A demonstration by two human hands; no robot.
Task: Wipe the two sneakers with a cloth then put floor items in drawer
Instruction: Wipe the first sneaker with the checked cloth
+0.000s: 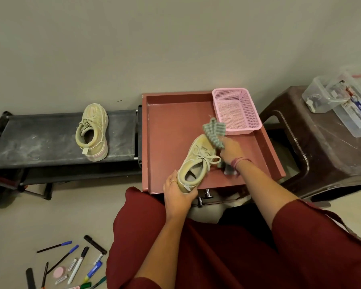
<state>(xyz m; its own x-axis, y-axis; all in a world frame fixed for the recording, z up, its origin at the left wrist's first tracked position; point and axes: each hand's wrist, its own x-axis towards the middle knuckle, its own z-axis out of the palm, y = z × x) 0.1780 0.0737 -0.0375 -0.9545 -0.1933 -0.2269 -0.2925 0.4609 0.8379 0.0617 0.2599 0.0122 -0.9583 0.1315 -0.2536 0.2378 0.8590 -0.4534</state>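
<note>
left hand (178, 197) gripping sneaker (196, 163) heel, right hand (230, 152) clutching cloth (215, 132) at toe, fingers hidden, floor pens (71, 265) partly cropped

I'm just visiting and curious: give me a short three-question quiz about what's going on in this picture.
1. True or false: the left hand grips the heel of the held sneaker.
2. What does the right hand hold? A) a marker B) the striped cloth C) the pink basket
3. Where does the other sneaker rest?

Key: 1 true. 2 B. 3 on the dark shoe rack, left of the open red drawer; pens and markers lie on the floor.
</note>
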